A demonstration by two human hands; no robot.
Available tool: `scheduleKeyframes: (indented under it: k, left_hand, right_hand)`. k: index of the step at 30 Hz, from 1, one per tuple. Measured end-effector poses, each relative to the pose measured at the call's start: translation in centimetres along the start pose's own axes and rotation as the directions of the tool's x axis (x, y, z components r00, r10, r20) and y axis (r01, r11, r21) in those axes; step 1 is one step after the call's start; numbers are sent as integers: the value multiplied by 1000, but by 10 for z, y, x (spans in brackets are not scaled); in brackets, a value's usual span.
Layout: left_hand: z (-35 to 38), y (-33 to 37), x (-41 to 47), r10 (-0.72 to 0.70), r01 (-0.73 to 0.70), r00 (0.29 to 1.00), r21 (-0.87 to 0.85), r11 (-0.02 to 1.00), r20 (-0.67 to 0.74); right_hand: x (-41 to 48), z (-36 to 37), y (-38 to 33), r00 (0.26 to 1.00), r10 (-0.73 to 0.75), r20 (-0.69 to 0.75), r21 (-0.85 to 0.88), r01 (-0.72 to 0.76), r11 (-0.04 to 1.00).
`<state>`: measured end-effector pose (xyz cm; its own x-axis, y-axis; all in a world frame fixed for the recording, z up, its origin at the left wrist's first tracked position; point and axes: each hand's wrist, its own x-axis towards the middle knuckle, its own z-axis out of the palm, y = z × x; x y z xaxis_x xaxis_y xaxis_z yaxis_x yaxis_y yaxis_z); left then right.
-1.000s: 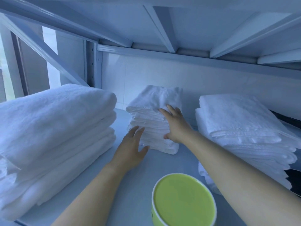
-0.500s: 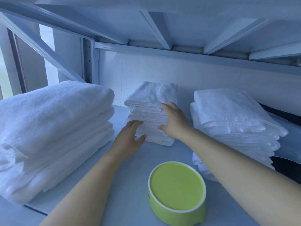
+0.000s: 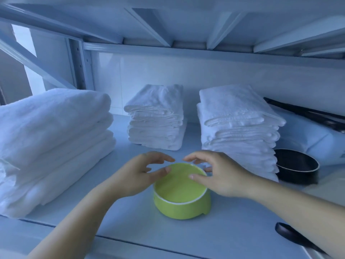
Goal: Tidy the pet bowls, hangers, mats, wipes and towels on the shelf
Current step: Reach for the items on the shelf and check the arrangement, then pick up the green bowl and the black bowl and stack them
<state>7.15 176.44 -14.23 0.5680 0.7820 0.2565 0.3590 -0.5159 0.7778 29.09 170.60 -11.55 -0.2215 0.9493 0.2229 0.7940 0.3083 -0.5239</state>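
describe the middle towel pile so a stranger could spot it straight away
On the white metal shelf three piles of folded white towels stand in a row. The middle pile sits at the back, between the bulky left pile and the tall right pile. It is the smallest and narrowest, straight behind the green bowl.

The left edge crops the towel stack [image 3: 46, 146], and a forearm [image 3: 298, 208] hides part of a black object [image 3: 288, 235] (perhaps a handle).

The shelf [image 3: 119, 227] holds three towel stacks, the left stack [image 3: 52, 146] at nine o'clock, the middle stack [image 3: 156, 118] at twelve, the right stack [image 3: 237, 128] at two, and two bowls, a green bowl [image 3: 183, 204] at six, a black bowl [image 3: 296, 169] at three.
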Motion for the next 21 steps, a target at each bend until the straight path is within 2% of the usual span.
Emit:
scheduleKeyframes:
  k: [3, 10, 14, 21]
  left_hand:
    - [4, 5, -17, 8, -10, 1000, 81, 997, 29]
    - [9, 7, -35, 98, -141, 981, 269, 953, 168]
    - [15, 4, -38, 113, -159, 979, 290, 944, 168]
    - [26, 1, -35, 145, -184, 979, 326, 927, 140]
  right_hand:
    - [-15, 1, 7, 996, -43, 77, -39, 46, 998]
    - [-29, 0, 17, 977, -50, 207, -20, 55, 998]
    - [-34, 4, 22, 981, -56, 185, -86, 73, 994]
    - [-35, 8, 23, 989, -18, 148, -58, 27, 998]
